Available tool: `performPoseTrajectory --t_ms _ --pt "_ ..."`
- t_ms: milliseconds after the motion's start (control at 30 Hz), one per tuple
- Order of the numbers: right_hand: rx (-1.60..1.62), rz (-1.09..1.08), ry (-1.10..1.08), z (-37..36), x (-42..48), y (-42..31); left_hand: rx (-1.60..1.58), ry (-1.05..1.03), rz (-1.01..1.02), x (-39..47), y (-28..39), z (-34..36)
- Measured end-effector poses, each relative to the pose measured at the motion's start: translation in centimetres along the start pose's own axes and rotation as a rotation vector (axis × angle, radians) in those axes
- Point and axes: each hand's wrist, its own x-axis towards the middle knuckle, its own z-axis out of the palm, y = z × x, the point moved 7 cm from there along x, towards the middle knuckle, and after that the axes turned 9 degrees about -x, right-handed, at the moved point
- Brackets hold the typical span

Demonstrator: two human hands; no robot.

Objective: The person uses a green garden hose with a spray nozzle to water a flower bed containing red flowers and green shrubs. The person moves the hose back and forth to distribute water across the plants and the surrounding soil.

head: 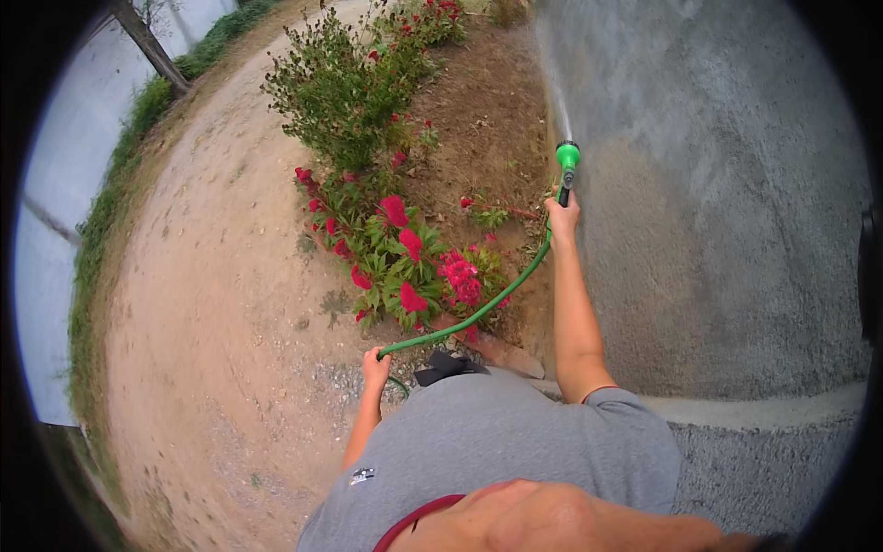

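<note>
My right hand [564,215] grips the handle of a green hose spray nozzle [568,156] with a black rim, held out over the border between soil and pavement. Water [557,96] sprays from it away from me, beside the grey paved surface [752,228], much of which looks dark and wet. A green garden hose [476,316] runs from the nozzle in a curve down to my left hand [376,369], which is closed around it near my waist. Beyond my left hand a short loop of hose hangs, and the rest is hidden by my body.
Red cockscomb flowers [412,298] grow in a bed of brown soil [476,117], with a leafy shrub [352,96] farther along. A dirt path [227,276] lies to the left, beside a pale wall [76,159] and a tree trunk [148,45]. A raised concrete edge [752,412] crosses at right.
</note>
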Motion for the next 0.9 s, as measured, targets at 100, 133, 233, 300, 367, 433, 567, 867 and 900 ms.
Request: performPoseTrajectory --t_ms 100,133,233,300,367,433,567,867,900 --pt "0.002 0.022 0.032 -0.3 -1.6 -1.3 0.022 0.023 0.079 0.0 1.6 -0.8" --pt "0.005 0.029 0.041 -0.5 -1.7 -1.4 0.039 0.025 0.076 0.0 1.8 -0.8" --pt "0.022 -0.016 0.068 -0.9 -0.9 -0.2 0.058 0.013 0.086 0.0 2.2 -0.8" --pt "0.040 -0.043 0.074 -0.9 -0.2 0.8 0.034 -0.012 0.035 0.1 1.4 -0.4" --pt "0.061 -0.046 0.070 -0.9 0.4 1.7 0.014 -0.018 -0.001 0.3 0.4 -0.2" --pt "-0.014 -0.012 0.092 -1.1 0.3 2.2 -0.007 -0.004 -0.022 0.2 0.3 0.1" --pt "-0.087 0.050 0.078 -1.1 0.7 5.3 -0.026 -0.044 -0.016 1.5 0.2 0.5" --pt "-0.058 0.055 0.040 -0.2 0.6 6.0 -0.035 -0.028 -0.003 2.8 -0.2 0.1" --pt "0.012 0.006 0.043 -0.5 0.7 5.0 -0.026 -0.043 -0.019 2.9 -0.2 0.1"
